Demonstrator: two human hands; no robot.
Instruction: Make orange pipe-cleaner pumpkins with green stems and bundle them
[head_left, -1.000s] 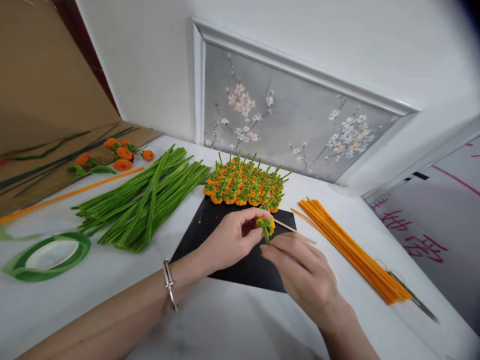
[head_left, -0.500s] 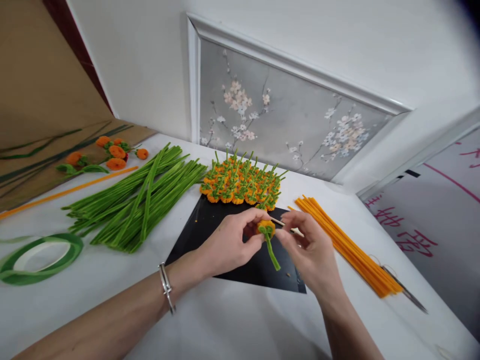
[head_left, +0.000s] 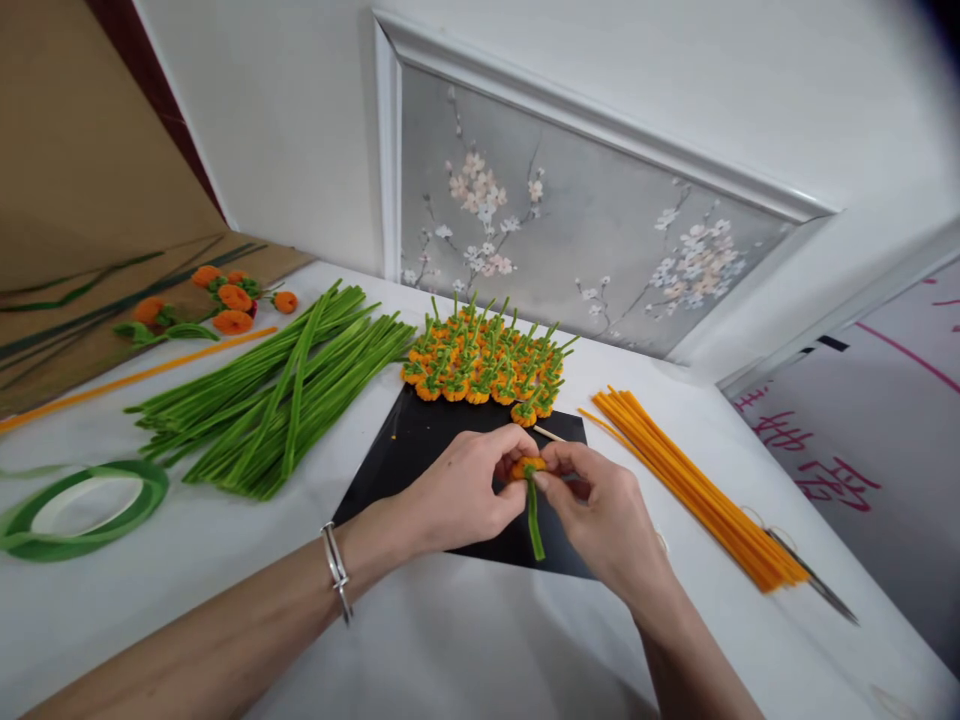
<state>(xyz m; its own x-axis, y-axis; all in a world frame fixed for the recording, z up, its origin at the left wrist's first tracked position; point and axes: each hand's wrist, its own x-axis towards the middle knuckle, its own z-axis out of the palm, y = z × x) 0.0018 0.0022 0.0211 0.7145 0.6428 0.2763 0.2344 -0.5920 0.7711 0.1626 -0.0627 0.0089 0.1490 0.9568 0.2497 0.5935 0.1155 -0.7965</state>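
Observation:
A small orange pipe-cleaner flower (head_left: 528,466) with a green base and a green stem hanging down is pinched between both hands above the black mat (head_left: 480,549). My left hand (head_left: 465,490), with a silver bangle at its wrist, is closed on the flower's left side. On the right side, the thumb and forefinger of my right hand (head_left: 600,500) press against the flower near its green base. A thin pale stick (head_left: 549,434) shows just behind my right fingers; whether that hand holds it, I cannot tell. Similar finished flowers (head_left: 480,360) stand in rows, stems up, behind the mat.
Green pipe cleaners (head_left: 277,400) lie heaped at the left, beside a roll of green tape (head_left: 150,505). Orange pipe cleaners (head_left: 697,490) lie at the right, with scissors (head_left: 821,590) by their near end. Several orange flowers (head_left: 232,322) rest at the far left. A white wall stands behind.
My right hand has moved left and its fingertips now press on the flower. The flower has tilted, so its stem hangs more nearly straight down.

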